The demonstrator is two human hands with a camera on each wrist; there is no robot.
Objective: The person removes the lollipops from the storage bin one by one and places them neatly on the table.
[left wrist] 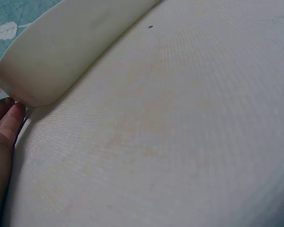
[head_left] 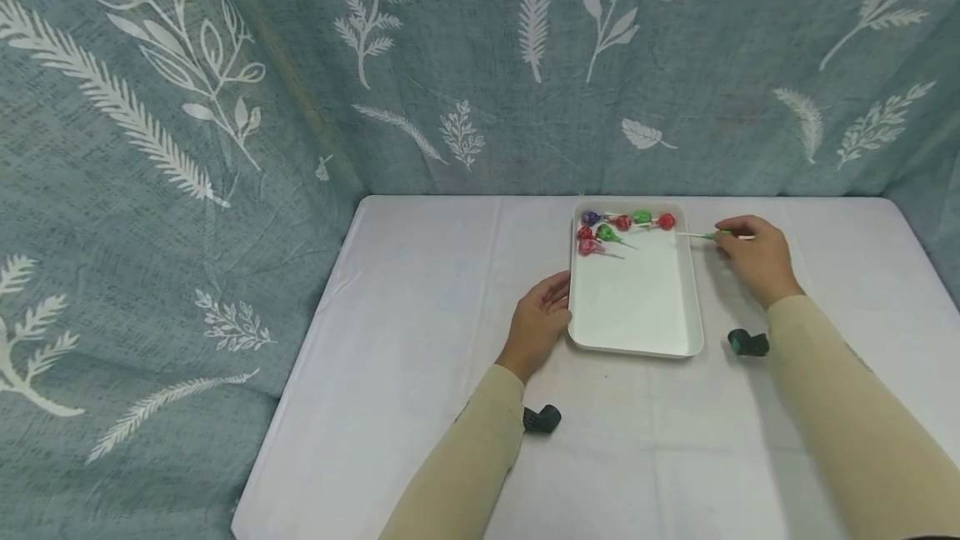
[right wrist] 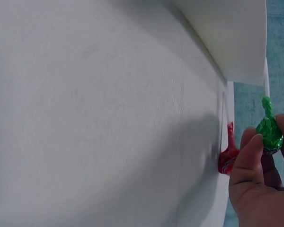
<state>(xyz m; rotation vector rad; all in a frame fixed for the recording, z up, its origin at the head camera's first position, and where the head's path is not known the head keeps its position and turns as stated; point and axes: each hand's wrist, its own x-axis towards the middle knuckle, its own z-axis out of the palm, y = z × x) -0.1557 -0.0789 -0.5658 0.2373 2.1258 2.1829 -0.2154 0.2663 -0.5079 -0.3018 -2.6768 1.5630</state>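
Teal cloth (head_left: 442,65) printed with white leaves is hanging behind and to the left of a white-covered surface (head_left: 420,315) in the head view. Right of the surface's middle, a white tray (head_left: 630,307) is lying flat, with seven wrapped lollipops sitting in its far part. A purple lollipop (head_left: 592,217) is resting in the far left corner; a red lollipop (head_left: 623,222), a green lollipop (head_left: 641,217) and another red one (head_left: 666,222) are lying to its right. Slightly nearer, a second green one (head_left: 606,233) is lying just right of a third red one (head_left: 585,233), and a pinkish-red one (head_left: 588,247) is lying nearest. The left hand (head_left: 536,319) is touching the tray's left side, fingers loosely bent. The right hand (head_left: 761,257) is pinching a held green lollipop (head_left: 722,232) just right of the tray, its stick pointing left over the rim. Beige sleeves (head_left: 840,398) are reaching in from the near side.

In the left wrist view, only part of the left hand is showing, its fingers resting against the tray's outer wall.

In the right wrist view, thumb and fingers are closing narrowly around the green wrapper. Another red lollipop (right wrist: 228,161) is showing just beyond the thumb; whether the hand is touching it, I cannot tell.
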